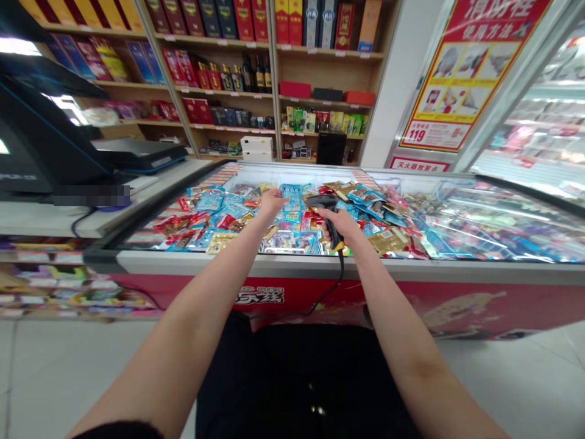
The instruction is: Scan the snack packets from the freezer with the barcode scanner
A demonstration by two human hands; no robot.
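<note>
My left hand [272, 202] reaches over the open-topped freezer chest [158, 259], with its fingers curled at the left edge of a blue printed packet [292, 200]. It seems to pinch that packet, though the fingertips are small and partly hidden. In my right hand [340, 224] is a black handheld barcode scanner [322, 200], its head pointing left toward the blue packet. The scanner's cable [338, 283] hangs from the yellow-tipped handle over the chest's front. Beneath both hands lie many blue, red and gold packets [223, 241], loosely piled.
At the left, a counter [91, 219] carries a dark checkout machine with a scale [141, 152]. A second chest section [498, 219] with a glass top extends right. Shelves [214, 88] of boxes and bottles stand behind. A red-and-yellow sign [475, 73] hangs on the wall.
</note>
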